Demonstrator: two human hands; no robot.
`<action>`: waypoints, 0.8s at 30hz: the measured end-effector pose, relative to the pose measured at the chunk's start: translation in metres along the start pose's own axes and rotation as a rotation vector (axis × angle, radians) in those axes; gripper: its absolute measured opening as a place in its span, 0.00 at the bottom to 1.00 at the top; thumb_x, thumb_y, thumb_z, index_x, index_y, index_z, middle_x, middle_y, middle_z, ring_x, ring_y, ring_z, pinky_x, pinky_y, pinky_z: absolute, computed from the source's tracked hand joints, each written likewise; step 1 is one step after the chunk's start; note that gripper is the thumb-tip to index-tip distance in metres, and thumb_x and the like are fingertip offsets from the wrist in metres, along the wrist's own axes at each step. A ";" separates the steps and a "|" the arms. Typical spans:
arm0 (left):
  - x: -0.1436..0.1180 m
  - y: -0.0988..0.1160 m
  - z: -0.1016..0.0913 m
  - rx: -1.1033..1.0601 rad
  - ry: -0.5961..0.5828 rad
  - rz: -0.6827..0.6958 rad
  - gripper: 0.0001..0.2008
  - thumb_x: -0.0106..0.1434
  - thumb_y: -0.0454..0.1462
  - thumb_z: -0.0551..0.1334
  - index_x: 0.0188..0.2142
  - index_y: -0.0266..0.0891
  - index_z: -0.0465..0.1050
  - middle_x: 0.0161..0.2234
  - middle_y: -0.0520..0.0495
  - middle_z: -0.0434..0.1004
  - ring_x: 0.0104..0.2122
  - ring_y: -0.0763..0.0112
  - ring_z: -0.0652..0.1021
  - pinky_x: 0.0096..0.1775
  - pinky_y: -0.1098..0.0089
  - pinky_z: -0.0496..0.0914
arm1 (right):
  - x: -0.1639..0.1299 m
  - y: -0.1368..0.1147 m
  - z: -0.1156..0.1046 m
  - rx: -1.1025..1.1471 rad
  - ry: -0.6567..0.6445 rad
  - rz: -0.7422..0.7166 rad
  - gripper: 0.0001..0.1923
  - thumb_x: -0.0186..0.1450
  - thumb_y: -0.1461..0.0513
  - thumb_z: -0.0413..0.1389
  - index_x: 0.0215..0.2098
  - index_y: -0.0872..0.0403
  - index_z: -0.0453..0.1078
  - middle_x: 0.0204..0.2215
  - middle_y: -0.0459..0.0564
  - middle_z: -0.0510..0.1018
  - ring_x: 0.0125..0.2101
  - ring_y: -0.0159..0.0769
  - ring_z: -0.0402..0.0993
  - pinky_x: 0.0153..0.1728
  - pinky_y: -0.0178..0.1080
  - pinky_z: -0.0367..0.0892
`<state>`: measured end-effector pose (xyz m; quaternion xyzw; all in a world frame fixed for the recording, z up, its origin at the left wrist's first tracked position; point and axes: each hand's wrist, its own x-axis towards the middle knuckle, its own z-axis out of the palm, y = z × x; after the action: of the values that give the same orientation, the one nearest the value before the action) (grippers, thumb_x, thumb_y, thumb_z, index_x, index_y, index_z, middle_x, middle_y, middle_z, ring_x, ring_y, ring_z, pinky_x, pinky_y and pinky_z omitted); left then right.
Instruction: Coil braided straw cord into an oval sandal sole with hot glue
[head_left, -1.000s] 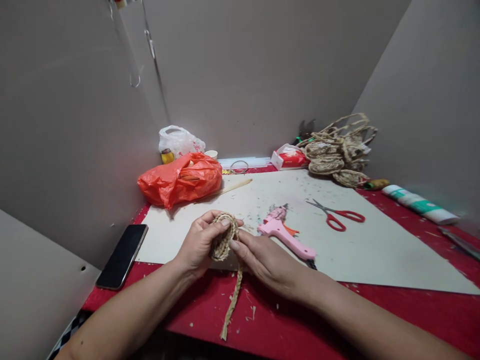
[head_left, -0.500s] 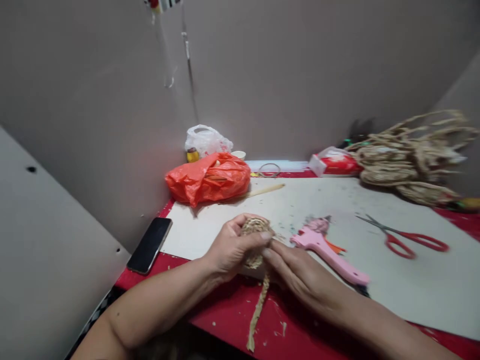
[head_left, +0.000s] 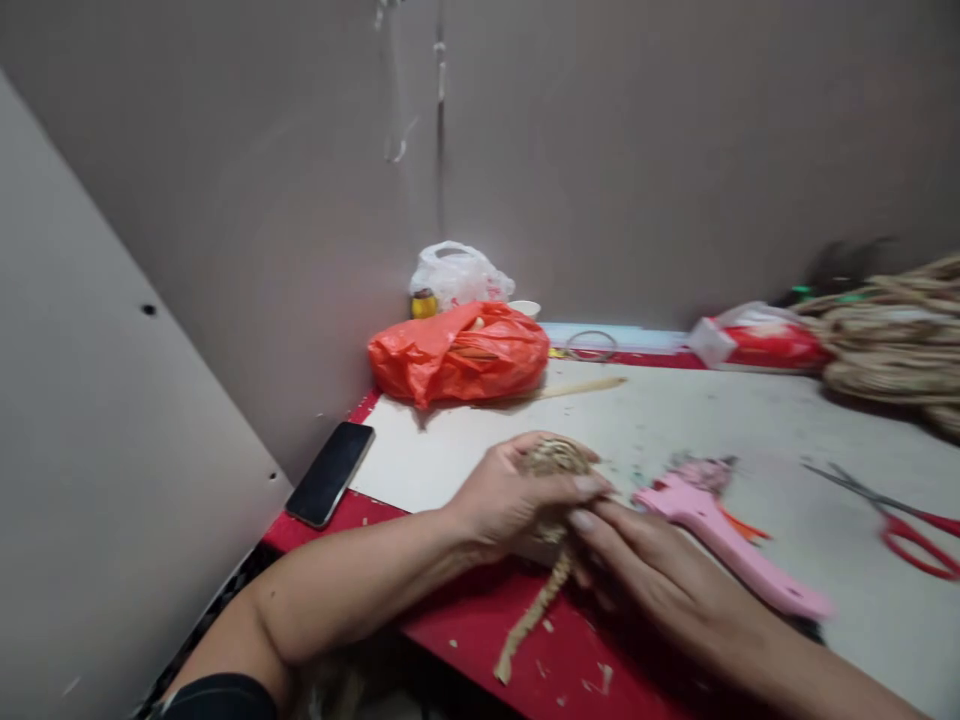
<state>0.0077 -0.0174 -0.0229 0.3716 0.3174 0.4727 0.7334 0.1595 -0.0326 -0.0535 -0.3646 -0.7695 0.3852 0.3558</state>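
A small coil of braided straw (head_left: 556, 457) is held over the table's near edge. My left hand (head_left: 517, 490) wraps round it from the left, thumb across its face. From the right, my right hand (head_left: 637, 545) pinches the coil's edge, its fingertips beside the left thumb; part of the coil is hidden behind the fingers. A loose tail of the straw braid (head_left: 534, 617) hangs down from between the hands toward the red tabletop. Just right of the hands lies a pink glue gun (head_left: 731, 555).
Red-handled scissors (head_left: 911, 535) lie at the right on the white board (head_left: 750, 430). Behind stand an orange plastic bag (head_left: 461, 355), a white bag (head_left: 461, 275), a red-and-white packet (head_left: 772, 340) and a bundle of straw cord (head_left: 900, 345). A phone (head_left: 330, 473) lies at the left.
The view has turned left, so everything sits farther right in the picture. Both hands keep hold of the straw coil; its tail now slants more to the lower left.
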 end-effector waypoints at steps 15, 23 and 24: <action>0.011 0.012 -0.008 -0.043 0.040 0.039 0.08 0.54 0.33 0.67 0.34 0.32 0.72 0.24 0.50 0.74 0.23 0.76 0.76 0.36 0.69 0.73 | 0.009 -0.009 -0.034 0.717 0.327 0.207 0.16 0.59 0.52 0.62 0.29 0.54 0.63 0.19 0.39 0.70 0.14 0.23 0.61 0.17 0.28 0.57; 0.014 0.005 -0.008 0.011 0.062 -0.067 0.07 0.53 0.33 0.68 0.31 0.31 0.73 0.24 0.48 0.74 0.21 0.76 0.75 0.27 0.75 0.71 | 0.004 -0.016 -0.029 0.826 0.247 0.124 0.16 0.62 0.54 0.60 0.25 0.53 0.60 0.15 0.37 0.63 0.14 0.24 0.58 0.16 0.29 0.53; 0.015 0.003 -0.008 0.018 0.066 -0.075 0.07 0.52 0.33 0.68 0.31 0.31 0.73 0.24 0.48 0.75 0.21 0.76 0.75 0.27 0.75 0.71 | 0.003 -0.017 -0.028 0.829 0.249 0.117 0.17 0.63 0.53 0.59 0.25 0.53 0.60 0.14 0.36 0.62 0.14 0.24 0.57 0.16 0.29 0.52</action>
<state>0.0049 -0.0001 -0.0264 0.3502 0.3596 0.4538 0.7363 0.1764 -0.0280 -0.0259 -0.2775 -0.4792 0.6340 0.5398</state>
